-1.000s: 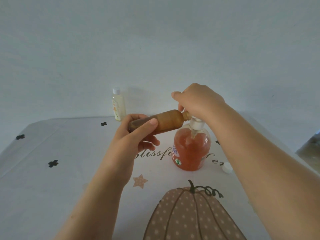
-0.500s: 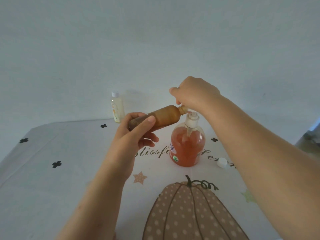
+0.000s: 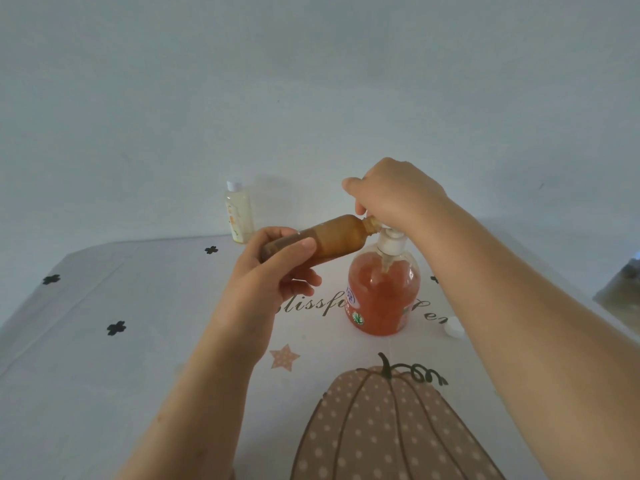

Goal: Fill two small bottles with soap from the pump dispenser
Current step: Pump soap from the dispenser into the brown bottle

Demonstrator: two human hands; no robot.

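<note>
Pump dispenser (image 3: 382, 292), part-filled with orange soap, upright on a white tablecloth (image 3: 104, 375) printed with a dotted pumpkin (image 3: 391, 427), a star, black clovers and script. Left of the dispenser, the left hand (image 3: 263, 271) grips the base of an amber bottle (image 3: 332, 237), thumb and fingers curled round it. The bottle lies nearly level, its neck at the dispenser's nozzle. The right hand (image 3: 394, 195) sits on the pump head, fingers curled over it. Behind and left of the dispenser stands a clear bottle (image 3: 238, 213), white-capped. A loose white cap (image 3: 453, 330) lies to the dispenser's right. A plain pale wall (image 3: 311, 81) rises behind.
</note>
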